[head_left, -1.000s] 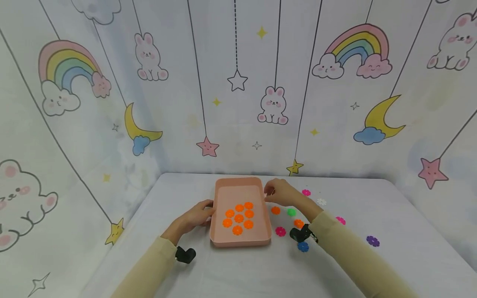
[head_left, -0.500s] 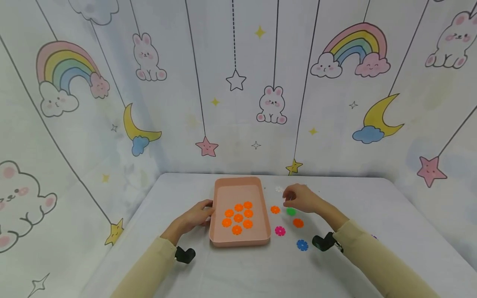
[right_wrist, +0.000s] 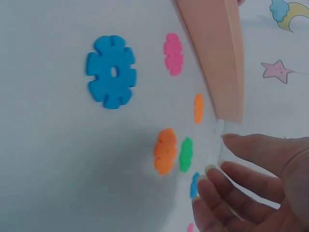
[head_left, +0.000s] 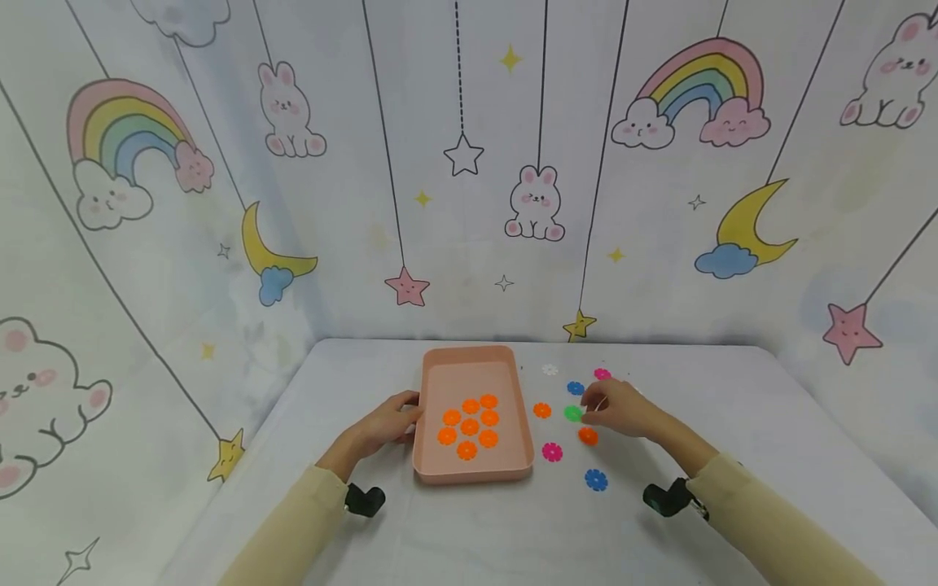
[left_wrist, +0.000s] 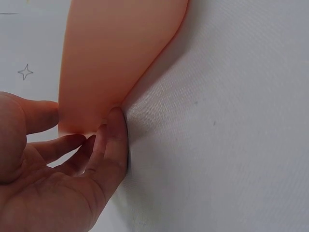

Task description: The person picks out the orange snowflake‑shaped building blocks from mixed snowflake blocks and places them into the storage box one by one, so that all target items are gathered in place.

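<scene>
A shallow pink tray (head_left: 475,472) lies on the white table, with several orange flower-shaped notched discs (head_left: 470,426) inside. My left hand (head_left: 388,419) holds the tray's left side; in the left wrist view its thumb is at the rim and its fingers against the lower wall. Over the loose discs right of the tray hovers my right hand (head_left: 623,407), thumb and fingers apart, nothing between them in the right wrist view. Its fingertips are nearest a green disc (head_left: 573,413). An orange disc (head_left: 588,437) and a blue disc (head_left: 575,388) lie close by.
Farther around lie a white disc (head_left: 550,369), a pink disc (head_left: 602,373), another pink disc (head_left: 552,452), an orange disc (head_left: 542,410) and a blue disc (head_left: 596,480). A cartoon-printed cloth (head_left: 469,244) rises behind the table.
My right hand has moved from the tray's right edge rightward and slightly nearer. A white disc and a blue disc it covered now show. The left hand and tray stay put.
</scene>
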{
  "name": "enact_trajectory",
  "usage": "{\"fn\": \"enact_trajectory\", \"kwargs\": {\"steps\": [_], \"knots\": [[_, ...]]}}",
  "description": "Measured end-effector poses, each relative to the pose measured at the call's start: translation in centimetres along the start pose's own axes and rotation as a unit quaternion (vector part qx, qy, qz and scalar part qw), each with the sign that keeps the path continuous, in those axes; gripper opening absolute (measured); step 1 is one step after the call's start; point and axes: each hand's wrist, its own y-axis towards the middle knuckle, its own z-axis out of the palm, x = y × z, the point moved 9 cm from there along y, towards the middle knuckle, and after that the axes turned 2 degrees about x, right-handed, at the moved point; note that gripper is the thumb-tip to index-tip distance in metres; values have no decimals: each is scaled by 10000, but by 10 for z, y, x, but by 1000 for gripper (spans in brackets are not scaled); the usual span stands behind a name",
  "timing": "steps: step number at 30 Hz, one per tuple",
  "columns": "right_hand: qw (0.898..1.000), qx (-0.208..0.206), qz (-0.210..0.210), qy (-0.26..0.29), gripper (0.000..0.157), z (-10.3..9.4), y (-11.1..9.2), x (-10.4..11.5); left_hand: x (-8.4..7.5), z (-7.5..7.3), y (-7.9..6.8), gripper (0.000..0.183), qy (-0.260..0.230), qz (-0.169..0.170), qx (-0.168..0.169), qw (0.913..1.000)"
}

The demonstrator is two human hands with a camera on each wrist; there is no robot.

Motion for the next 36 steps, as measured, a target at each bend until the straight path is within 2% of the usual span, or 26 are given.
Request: {"fn": "enact_trajectory", "kwargs": {"steps": [11, 17, 30, 36], "knots": [[9950, -104, 814, 570, 28, 10, -20, -29, 0, 1, 0, 44, 42, -27, -13, 10000], [9941, -209, 862, 629, 29, 18, -20, -35, -1, 1, -1, 45, 3, -12, -21, 10000], [9917, -228, 1144, 543, 25, 24, -20, -32, 0, 2, 0, 44, 24, 61, -4, 10000], [9929, -252, 1052, 498, 26, 22, -20, -29, 0, 1, 0, 44, 72, 68, -41, 9999]]}}
